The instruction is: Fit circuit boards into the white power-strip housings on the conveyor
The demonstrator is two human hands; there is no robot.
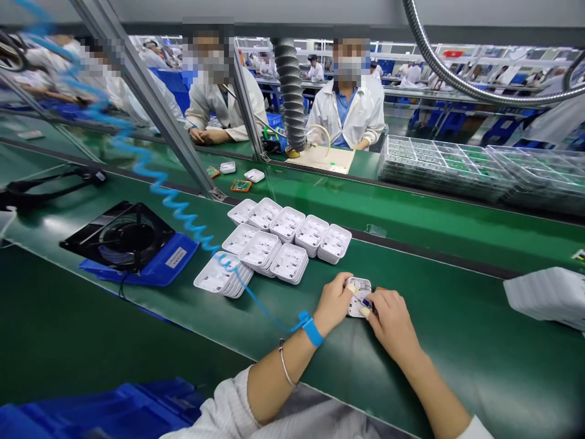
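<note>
My left hand grips the left edge of a small white plastic housing, its open side facing up on the green bench. A blue wrist strap with a coiled blue cord circles that wrist. My right hand is closed at the housing's right side, fingers pinching a small dark-blue part over its inside; the part's kind is too small to tell. Pale finger covers show on both hands. Beyond the right fingers, the edge of something orange peeks out. Stacks of similar white housings stand to the left.
A black fan on a blue base sits at the left. White stacked pieces lie far right. Across the belt are clear trays, orange-edged circuit boards and two seated co-workers. A metal post slants down to the bench.
</note>
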